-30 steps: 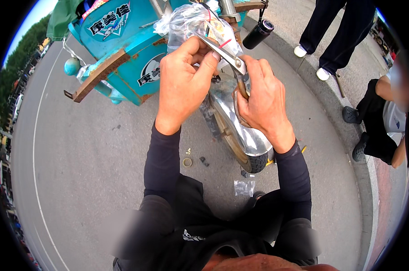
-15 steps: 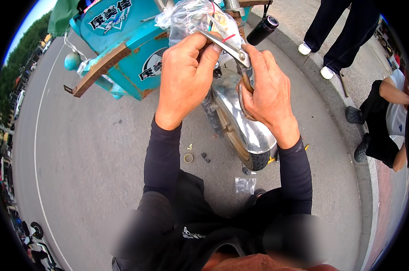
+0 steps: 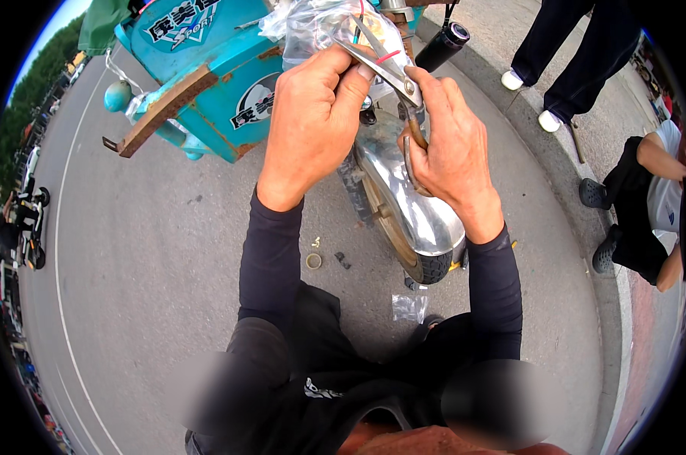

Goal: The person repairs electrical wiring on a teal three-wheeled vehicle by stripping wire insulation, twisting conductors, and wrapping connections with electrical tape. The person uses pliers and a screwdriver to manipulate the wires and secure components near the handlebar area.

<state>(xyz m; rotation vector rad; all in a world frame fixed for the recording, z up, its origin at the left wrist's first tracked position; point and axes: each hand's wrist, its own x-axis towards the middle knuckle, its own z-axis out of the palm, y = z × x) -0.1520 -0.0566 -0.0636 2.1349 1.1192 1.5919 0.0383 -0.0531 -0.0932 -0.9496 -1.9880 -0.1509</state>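
My right hand [image 3: 453, 144] is wrapped round the handles of metal scissors [image 3: 411, 98], whose blades slant up and left with their jaws apart. My left hand [image 3: 313, 125] is closed at the blades, thumb and forefinger pinching something too small to make out. A short red wire-like piece [image 3: 388, 57] shows by the blades. Just behind lies a crumpled clear plastic bag [image 3: 305, 30] with coloured wires. Below my hands is a wheel under a shiny metal mudguard [image 3: 407, 216].
A rusty turquoise cart body [image 3: 214, 121] fills the upper left; a black bottle [image 3: 441, 45] hangs beside it. Tape roll [image 3: 313, 261] and small bag [image 3: 410, 307] lie on the pavement. Two people [image 3: 563, 61] [image 3: 639, 205] are by the right kerb. A scooter rider [image 3: 21, 227] is at left.
Both hands and the scissors have moved slightly upward in the picture, still in much the same grip. A scooter has come further into view along the road at the left.
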